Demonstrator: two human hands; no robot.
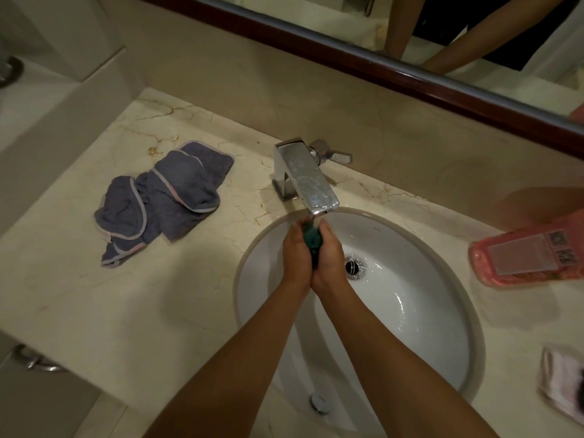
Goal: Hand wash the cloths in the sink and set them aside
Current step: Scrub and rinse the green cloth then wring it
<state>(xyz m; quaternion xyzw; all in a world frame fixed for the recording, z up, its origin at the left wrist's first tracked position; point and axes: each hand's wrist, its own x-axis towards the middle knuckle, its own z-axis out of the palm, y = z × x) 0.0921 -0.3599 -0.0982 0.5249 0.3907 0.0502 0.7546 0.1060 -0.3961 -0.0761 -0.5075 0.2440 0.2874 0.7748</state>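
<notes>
A teal cloth (313,245) is bunched up between both palms, right under the spout of the chrome tap (308,180). My left hand (297,256) presses it from the left and my right hand (330,254) from the right, fingers closed around it. Both hands hover over the white oval sink (420,317), near its back rim. Most of the cloth is hidden inside the hands. A pile of grey cloths with pale edging (161,200) lies on the marble counter to the left of the sink.
The drain (354,267) sits just right of my hands. A pink bottle (531,257) lies on its side on the counter at the right. A pale folded cloth (562,387) rests at the lower right edge. The mirror runs along the back wall.
</notes>
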